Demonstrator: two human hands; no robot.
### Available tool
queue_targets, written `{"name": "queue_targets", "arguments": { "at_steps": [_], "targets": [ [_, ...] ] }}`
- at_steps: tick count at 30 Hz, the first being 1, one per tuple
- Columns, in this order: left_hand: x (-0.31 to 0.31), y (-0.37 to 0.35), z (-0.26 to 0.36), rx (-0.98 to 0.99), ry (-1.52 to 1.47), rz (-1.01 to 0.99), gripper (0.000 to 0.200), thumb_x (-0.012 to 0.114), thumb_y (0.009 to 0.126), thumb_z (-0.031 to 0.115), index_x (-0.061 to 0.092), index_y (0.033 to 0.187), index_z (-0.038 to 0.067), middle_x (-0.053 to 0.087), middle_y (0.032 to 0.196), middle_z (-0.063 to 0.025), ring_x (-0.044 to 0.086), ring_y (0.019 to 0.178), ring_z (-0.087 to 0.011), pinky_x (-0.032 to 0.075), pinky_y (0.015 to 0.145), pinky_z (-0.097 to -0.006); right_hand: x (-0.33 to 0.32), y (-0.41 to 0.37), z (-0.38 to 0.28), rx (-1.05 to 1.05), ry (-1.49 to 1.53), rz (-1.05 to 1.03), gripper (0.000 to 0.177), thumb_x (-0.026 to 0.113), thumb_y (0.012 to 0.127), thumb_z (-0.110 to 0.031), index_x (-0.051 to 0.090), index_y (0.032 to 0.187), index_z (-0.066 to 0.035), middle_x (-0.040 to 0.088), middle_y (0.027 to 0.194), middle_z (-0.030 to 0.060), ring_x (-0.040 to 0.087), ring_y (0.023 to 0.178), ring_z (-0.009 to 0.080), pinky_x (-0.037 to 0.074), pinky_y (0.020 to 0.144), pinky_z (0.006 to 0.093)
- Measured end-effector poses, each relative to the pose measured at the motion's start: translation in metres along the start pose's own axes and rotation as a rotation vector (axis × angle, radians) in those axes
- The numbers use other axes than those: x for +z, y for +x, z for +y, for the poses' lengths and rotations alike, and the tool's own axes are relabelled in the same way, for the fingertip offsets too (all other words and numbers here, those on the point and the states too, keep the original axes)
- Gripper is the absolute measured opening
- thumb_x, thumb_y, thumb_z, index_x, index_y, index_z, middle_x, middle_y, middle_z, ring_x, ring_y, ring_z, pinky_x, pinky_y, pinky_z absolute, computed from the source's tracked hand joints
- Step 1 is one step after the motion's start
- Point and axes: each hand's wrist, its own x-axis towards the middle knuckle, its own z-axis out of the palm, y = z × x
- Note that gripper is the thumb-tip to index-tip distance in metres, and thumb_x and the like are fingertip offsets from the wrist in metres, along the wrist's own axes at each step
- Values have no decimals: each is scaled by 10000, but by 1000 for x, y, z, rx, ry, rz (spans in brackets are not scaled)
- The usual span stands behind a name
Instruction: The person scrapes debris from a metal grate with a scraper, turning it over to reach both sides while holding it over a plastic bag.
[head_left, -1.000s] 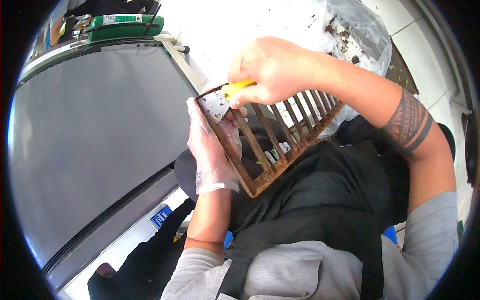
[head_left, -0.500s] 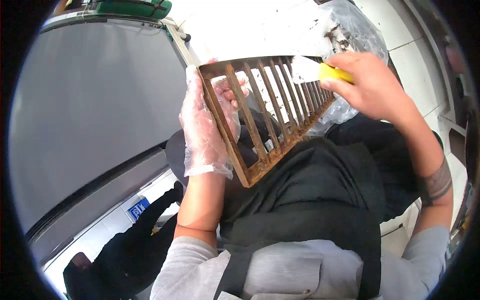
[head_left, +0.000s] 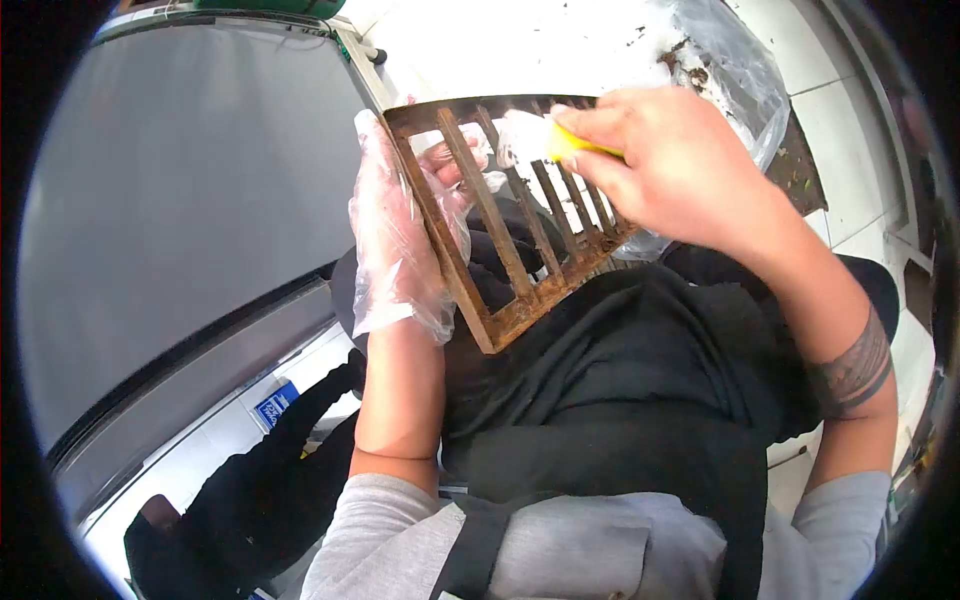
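- A big grey panel (head_left: 200, 200) fills the left of the frame.
- A black apron (head_left: 620, 370) covers the person's lap, lower centre.
- The rusty metal grate (head_left: 499, 230) is in the centre of the frame, tilted, its near edge by the apron.
- A clear plastic bag (head_left: 755, 75) lies at upper right; dark scraps show at it, though whether inside or on top I cannot tell.
- The left hand (head_left: 400, 230), inside a clear plastic glove, grips the grate's left end, fingers curled behind it.
- The bare right hand (head_left: 690, 165), right of centre, is closed around a scraper.
- The scraper (head_left: 562, 148) has a yellow handle; its pale, blurred blade is at the bars.
- A blue packet (head_left: 275, 405) sits at lower left, contents hidden.
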Motion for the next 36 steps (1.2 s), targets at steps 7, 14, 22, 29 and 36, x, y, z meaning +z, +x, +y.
{"name": "queue_targets", "arguments": {
  "at_steps": [7, 14, 22, 29, 36],
  "targets": [
    [1, 2, 0, 26, 47, -25, 639, 449, 1102, 561, 522, 1492, 61, 649, 1188, -175, 674, 836, -188, 568, 693, -304, -21, 52, -6, -197, -244, -168, 285, 753, 874, -212, 789, 1096, -38, 711, 874, 153, 698, 815, 367, 554, 738, 461],
    [3, -1, 1, 2, 74, 18, 621, 441, 1094, 582, 555, 1419, 66, 596, 1116, -135, 690, 836, -200, 590, 666, -321, -56, 84, -61, -25, -315, -503, 189, 619, 756, -98, 731, 768, 54, 700, 775, 288, 704, 751, 465, 577, 728, 514],
    [5, -1, 3, -66, 115, 108, 592, 504, 1078, 571, 605, 1197, -1, 584, 829, -56, 707, 814, -255, 599, 645, -392, -58, 89, -55, -176, -301, -464, 182, 632, 729, -94, 721, 751, 63, 696, 759, 282, 704, 740, 461, 579, 712, 505],
    [7, 0, 4, -54, 41, 79, 554, 489, 1093, 545, 615, 1187, 14, 538, 750, -4, 700, 791, -237, 601, 660, -388, -56, 89, -52, -242, -447, -534, 222, 620, 726, -138, 726, 733, 56, 681, 726, 294, 699, 706, 462, 571, 669, 508],
    [8, -1, 2, -31, 108, 104, 539, 476, 1099, 541, 625, 1183, 29, 535, 748, 2, 707, 800, -230, 614, 682, -406, -49, 91, -50, -61, -347, -552, 208, 612, 730, -122, 722, 721, 54, 675, 717, 295, 683, 699, 480, 566, 673, 517]
  ]
}}
